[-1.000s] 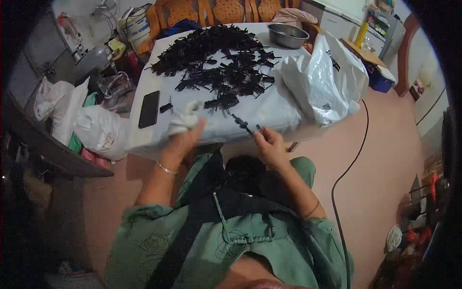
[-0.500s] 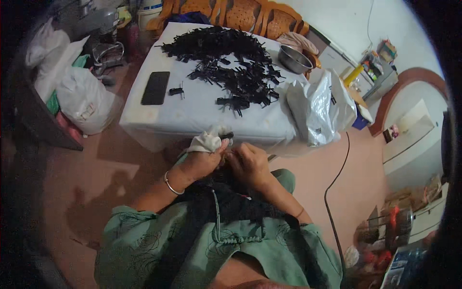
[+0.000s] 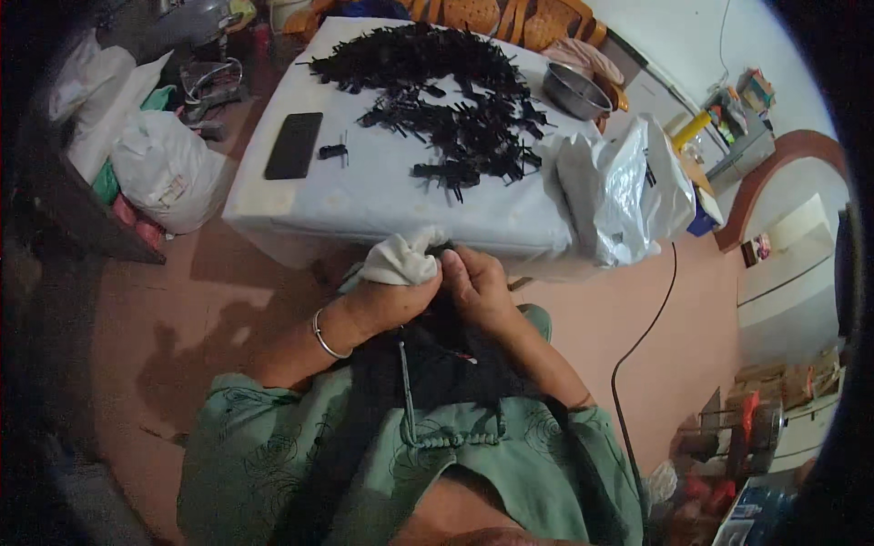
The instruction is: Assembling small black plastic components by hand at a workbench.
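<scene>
My left hand [image 3: 393, 302], with a bangle at the wrist, is closed in front of the table's near edge. A crumpled white cloth [image 3: 399, 261] covers its fingers; whether it is a glove or a rag I cannot tell. Between both hands a small black plastic part [image 3: 443, 247] shows at the cloth's edge. My right hand [image 3: 481, 284] pinches this part, thumb up against it. Farther off, a large heap of similar black parts [image 3: 482, 132] with thin prongs spreads over the white-covered table [image 3: 364, 202]. One single part [image 3: 333, 152] lies apart beside a black phone [image 3: 293, 146].
A metal bowl [image 3: 577, 91] stands at the table's far right. A white plastic bag [image 3: 619, 196] sits on the right corner. Carved wooden chairs [image 3: 551, 23] line the far side. Filled white sacks [image 3: 173, 187] stand at left. A black cable [image 3: 628, 350] runs across the floor at right.
My right hand has shifted slightly up, its thumb now extended against the black part. My left hand and the cloth have turned a little. The view has tilted, so the table sits higher.
</scene>
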`<state>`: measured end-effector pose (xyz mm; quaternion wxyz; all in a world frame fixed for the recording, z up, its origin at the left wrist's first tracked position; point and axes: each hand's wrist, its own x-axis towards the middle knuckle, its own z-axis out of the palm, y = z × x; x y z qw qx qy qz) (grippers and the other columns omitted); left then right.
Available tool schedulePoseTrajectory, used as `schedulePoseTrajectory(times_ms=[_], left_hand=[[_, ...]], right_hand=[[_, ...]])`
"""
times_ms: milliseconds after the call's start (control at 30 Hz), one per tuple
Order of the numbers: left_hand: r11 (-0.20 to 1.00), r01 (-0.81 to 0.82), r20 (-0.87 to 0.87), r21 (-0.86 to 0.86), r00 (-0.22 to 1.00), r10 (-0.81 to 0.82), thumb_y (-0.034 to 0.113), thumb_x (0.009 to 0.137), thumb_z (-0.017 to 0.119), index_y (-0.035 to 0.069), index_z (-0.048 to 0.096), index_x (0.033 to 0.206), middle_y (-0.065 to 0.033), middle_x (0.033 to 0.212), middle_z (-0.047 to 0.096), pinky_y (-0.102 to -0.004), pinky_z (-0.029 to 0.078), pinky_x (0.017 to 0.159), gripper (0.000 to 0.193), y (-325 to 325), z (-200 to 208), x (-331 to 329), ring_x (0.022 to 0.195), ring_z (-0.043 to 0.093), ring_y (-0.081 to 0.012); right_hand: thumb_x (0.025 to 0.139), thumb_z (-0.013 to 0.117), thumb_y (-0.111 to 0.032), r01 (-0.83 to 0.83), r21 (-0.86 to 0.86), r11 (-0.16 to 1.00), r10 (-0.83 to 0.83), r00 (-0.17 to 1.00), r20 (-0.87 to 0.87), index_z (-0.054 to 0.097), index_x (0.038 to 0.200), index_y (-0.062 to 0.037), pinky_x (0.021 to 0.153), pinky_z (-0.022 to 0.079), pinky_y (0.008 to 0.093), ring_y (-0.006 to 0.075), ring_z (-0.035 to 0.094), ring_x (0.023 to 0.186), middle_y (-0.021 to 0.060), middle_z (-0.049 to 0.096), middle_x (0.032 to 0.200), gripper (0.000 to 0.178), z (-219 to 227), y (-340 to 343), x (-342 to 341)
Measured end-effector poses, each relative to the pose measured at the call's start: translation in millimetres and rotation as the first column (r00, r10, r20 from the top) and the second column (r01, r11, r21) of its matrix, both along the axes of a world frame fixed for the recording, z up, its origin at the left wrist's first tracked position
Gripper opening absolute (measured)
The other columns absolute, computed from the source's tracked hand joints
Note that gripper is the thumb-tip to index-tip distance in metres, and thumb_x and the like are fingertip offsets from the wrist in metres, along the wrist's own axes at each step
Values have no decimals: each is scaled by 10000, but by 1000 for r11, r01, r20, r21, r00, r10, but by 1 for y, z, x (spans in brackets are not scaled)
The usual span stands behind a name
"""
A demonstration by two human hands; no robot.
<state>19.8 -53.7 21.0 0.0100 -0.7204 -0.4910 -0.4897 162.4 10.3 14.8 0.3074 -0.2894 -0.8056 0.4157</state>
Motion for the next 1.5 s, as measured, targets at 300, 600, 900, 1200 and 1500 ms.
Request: schedulePoseTrajectory(times_ms=[300, 600, 900, 1200, 1500], left_hand=[[954, 206, 477, -220, 875, -79, 52, 803, 532, -5, 455, 1075, -69, 903, 550, -268, 444, 729, 289, 21, -20, 7, 819, 529, -144], [790, 306, 522, -530, 852, 20, 139, 873, 442, 7, 435, 1124, -43, 938, 534, -246, 424, 725, 284, 22, -28, -7, 811, 502, -123], [694, 571, 736, -438, 671, -88, 107, 859, 411, 41, 409, 1160, 7, 833, 488, -198, 382, 589, 308, 19, -28, -3, 693, 443, -44], [920, 227, 355, -318, 929, -106, 88, 770, 476, 0, 478, 995, -169, 831, 543, -344, 432, 690, 242, 28, -23, 8, 747, 543, -293], [969, 82, 196, -232, 980, -36, 100, 762, 505, 1, 481, 964, -207, 835, 534, -401, 433, 640, 226, 39, -37, 14, 751, 528, -385]], right_hand=[[868, 516, -178, 40, -91, 995, -55, 984, -172, 549, 854, 15, 580, 418, 273, 108, 462, 620, 101, 565, 683, 197, -7, 12, 10], [812, 581, -107, -119, 119, 986, 125, 991, -45, 568, 798, 29, 605, 436, 259, 108, 535, 673, 65, 579, 697, 138, -11, 25, 18], [832, 572, -134, -80, -255, 964, 27, 978, -207, 557, 774, 1, 553, 404, 234, 70, 473, 614, 24, 540, 644, 148, -20, 27, 8], [894, 452, -173, -75, 66, 995, 66, 990, 128, 522, 798, 7, 560, 395, 274, 115, 444, 599, 75, 495, 632, 216, -7, 22, 10], [903, 438, -189, -111, -289, 951, 55, 979, -196, 528, 805, 2, 554, 386, 250, 84, 422, 599, 53, 494, 633, 233, -40, 32, 1]])
